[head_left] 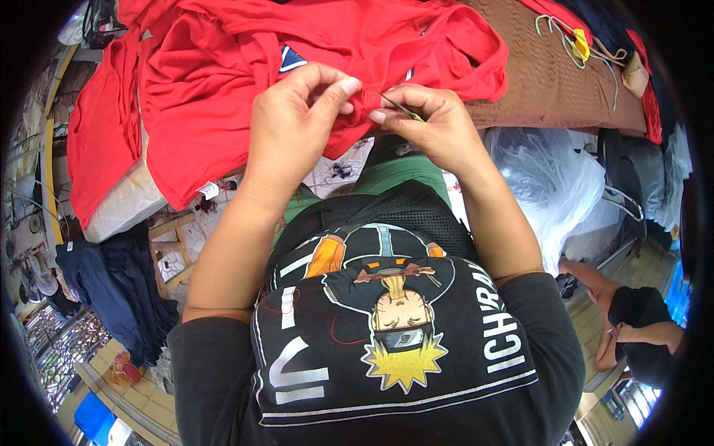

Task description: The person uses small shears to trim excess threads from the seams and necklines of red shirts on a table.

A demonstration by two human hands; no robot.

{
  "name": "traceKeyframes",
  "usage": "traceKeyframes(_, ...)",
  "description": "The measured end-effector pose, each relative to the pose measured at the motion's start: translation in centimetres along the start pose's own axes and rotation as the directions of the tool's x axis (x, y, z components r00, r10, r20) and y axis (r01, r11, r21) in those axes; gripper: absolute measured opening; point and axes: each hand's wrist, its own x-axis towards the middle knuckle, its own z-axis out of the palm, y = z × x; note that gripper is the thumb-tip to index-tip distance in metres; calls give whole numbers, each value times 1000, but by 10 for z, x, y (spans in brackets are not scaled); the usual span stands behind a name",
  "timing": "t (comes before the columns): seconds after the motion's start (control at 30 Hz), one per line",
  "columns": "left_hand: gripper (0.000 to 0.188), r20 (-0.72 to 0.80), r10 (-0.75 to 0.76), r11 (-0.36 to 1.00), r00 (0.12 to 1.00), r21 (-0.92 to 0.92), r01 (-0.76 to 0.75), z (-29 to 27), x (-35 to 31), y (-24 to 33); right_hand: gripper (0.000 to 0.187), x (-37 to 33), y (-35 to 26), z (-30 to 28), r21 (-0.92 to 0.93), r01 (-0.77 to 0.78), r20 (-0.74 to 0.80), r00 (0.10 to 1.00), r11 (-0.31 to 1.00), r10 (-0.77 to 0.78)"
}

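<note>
A red knit garment (201, 82) lies bunched over the front of the work surface, its near edge hanging down. My left hand (294, 115) is closed in a pinch on the ribbed band of this garment. Just right of it, my right hand (439, 123) grips a small pair of thread snips (407, 111) with a thin dark blade and a yellow-green part showing. The blade points left at the ribbed band, and my right thumb tip is by the same spot. My palm and fingers hide most of the snips' handle.
A brown quilted cover (550, 93) spreads to the right, with pale cords (569, 44) and a yellow piece (581, 44) on it. A clear plastic bag (543, 178) hangs at my right. Dark cloth (119, 286) drapes at lower left. Another person (639, 327) sits at lower right.
</note>
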Motion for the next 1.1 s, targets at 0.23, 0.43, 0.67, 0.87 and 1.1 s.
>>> traceKeyframes(0.23, 22, 77, -28, 989, 997, -144, 39, 1, 7, 6, 18, -3, -7, -9, -81, -42, -3, 999, 996, 42)
traceKeyframes(0.43, 17, 28, 11, 996, 1000, -92, -8, 6, 9, 6, 22, 0, -18, -15, -234, 217, -117, 961, 948, -249)
traceKeyframes(0.67, 19, 28, 23, 999, 999, -25, -22, 9, 14, 1, 24, -5, -36, 9, -586, 300, -99, 895, 753, -434)
traceKeyframes(0.87, 20, 42, -31, 995, 999, 98, 26, 7, 19, 4, 24, 0, -7, 13, -686, 185, -174, 897, 704, -406)
traceKeyframes(1.1, 25, 233, -70, 995, 970, -59, 86, -6, 24, 3, 15, 10, 9, 6, -347, 187, -237, 931, 919, -279)
